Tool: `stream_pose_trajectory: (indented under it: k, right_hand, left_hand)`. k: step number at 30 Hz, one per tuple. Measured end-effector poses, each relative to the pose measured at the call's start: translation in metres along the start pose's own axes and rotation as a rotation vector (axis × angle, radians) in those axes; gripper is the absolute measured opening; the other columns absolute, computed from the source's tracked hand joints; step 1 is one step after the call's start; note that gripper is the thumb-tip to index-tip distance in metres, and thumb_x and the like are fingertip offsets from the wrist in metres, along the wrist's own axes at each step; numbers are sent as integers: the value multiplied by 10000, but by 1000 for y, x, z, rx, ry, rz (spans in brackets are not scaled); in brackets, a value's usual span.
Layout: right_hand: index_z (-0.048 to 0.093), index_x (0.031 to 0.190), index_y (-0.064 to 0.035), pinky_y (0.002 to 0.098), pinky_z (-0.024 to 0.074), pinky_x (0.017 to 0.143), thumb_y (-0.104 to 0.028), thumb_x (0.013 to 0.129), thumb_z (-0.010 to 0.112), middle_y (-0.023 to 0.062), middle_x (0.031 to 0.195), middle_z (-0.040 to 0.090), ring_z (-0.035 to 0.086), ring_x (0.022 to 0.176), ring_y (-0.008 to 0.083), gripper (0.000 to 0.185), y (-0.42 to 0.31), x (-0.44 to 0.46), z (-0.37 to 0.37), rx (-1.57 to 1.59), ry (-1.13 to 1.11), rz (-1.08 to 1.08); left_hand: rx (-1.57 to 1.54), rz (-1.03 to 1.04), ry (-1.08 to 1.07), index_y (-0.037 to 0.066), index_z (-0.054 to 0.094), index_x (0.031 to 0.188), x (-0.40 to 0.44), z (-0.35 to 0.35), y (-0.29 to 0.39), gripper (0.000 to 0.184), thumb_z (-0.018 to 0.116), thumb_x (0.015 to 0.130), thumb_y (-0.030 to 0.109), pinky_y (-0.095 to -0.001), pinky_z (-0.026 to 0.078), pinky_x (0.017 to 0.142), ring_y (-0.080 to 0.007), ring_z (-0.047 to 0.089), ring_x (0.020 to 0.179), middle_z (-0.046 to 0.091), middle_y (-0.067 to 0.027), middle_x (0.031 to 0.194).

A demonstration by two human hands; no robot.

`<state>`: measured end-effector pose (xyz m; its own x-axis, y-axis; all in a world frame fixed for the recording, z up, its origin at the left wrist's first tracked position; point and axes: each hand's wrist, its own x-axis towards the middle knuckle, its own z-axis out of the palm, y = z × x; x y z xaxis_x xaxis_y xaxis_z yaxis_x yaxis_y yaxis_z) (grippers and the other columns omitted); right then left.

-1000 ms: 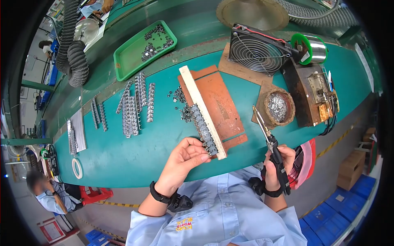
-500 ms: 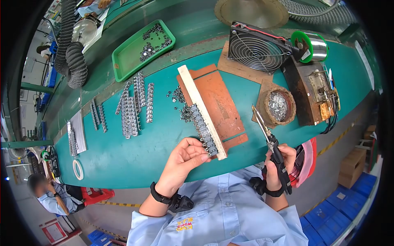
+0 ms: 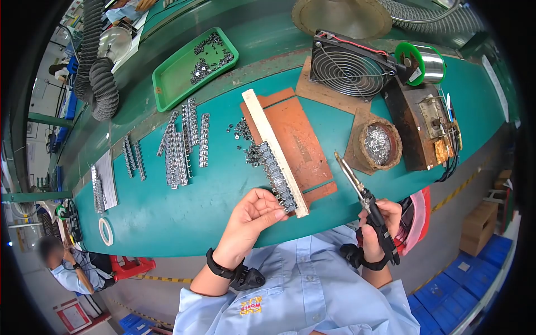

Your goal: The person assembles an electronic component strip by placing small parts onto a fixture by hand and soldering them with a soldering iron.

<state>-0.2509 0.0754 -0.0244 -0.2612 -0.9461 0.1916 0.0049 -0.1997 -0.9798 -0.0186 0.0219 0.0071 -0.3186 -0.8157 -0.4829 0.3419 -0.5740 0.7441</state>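
Note:
My left hand (image 3: 254, 215) pinches the near end of a strip of small metal parts (image 3: 273, 170), which lies along a pale wooden bar (image 3: 268, 137). The bar rests on an orange-brown board (image 3: 298, 142). Loose small parts (image 3: 241, 129) lie left of the bar. In my right hand (image 3: 382, 226) is a soldering iron (image 3: 365, 195), its fingers wrapped round the black handle. The iron's tip points up and left, in the air between the board and a round pot (image 3: 378, 145) of silvery scraps.
A black fan (image 3: 349, 67), a solder spool (image 3: 427, 64) and a metal box (image 3: 413, 128) stand at the back right. At the left are a green tray (image 3: 192, 72), several metal strips (image 3: 177, 151) and a tape ring (image 3: 105, 231). Another person (image 3: 70, 265) sits far left.
The soldering iron's tip has swung left, away from the pot and toward the wooden bar. My left hand has stayed at the strip's near end.

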Motion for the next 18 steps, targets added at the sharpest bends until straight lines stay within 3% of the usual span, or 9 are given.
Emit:
stream_pose_trajectory:
  k: [4, 7, 11, 18]
  right_hand:
    - [419, 1026, -21, 249, 366, 586, -295, 704, 662, 86, 805, 505, 483, 618, 132, 488, -7, -6, -2, 86, -63, -17]
    - [537, 972, -23, 312, 395, 665, -201, 662, 705, 59, 680, 569, 533, 578, 159, 396, -18, 5, -16, -133, -409, -325]
    - [599, 889, -44, 326, 386, 668, -236, 635, 715, 18, 576, 575, 523, 500, 155, 339, -32, 7, -8, -202, -472, -299]
    - [603, 887, -52, 319, 386, 678, -242, 629, 713, 15, 591, 582, 525, 509, 150, 339, -29, 8, -2, -268, -509, -281]
  left_hand:
    - [-12, -11, 6, 36, 465, 924, -1, -1, 1, 164, 550, 800, -30, -236, 460, 730, -134, 588, 772, 585, -49, 807]
    - [-12, -23, 2, 35, 467, 921, -2, -4, 1, 161, 551, 800, -29, -236, 460, 730, -133, 587, 773, 585, -50, 803]
    - [-4, -3, -12, 33, 471, 911, -3, -8, 0, 151, 550, 799, -31, -241, 462, 743, -131, 583, 788, 585, -51, 814]
    - [-39, 13, -10, 30, 471, 901, -4, -12, 0, 152, 561, 793, -28, -245, 467, 763, -120, 573, 810, 582, -55, 840]
